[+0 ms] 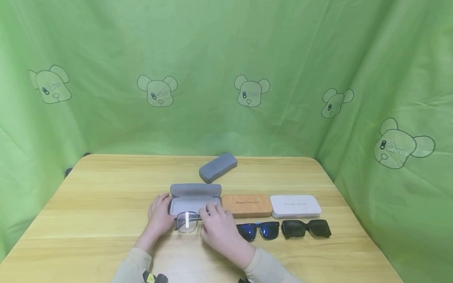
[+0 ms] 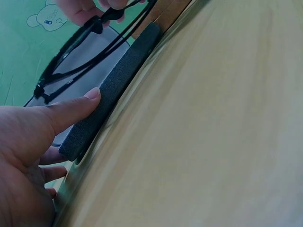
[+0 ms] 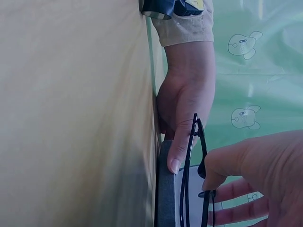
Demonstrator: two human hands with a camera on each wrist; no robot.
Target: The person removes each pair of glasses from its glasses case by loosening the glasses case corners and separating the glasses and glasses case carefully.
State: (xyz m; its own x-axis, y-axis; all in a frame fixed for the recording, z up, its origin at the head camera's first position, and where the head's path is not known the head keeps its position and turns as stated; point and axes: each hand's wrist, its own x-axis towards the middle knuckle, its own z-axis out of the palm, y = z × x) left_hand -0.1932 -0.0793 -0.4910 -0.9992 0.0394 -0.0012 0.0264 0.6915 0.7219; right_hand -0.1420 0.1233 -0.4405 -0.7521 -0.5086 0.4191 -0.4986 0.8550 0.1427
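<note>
Clear-lensed glasses [image 1: 186,222] hang over the near edge of the open grey case [image 1: 196,191], pinched in the right hand [image 1: 222,231]; the left hand [image 1: 161,215] grips its left end. I'd lower them level, the 2 lenses clear of the rim.

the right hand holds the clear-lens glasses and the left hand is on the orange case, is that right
One part is wrong: the left hand is on the open gray case, as the left wrist view shows; the orange case sits beside that one. The right hand does hold the clear-lens glasses.
</note>
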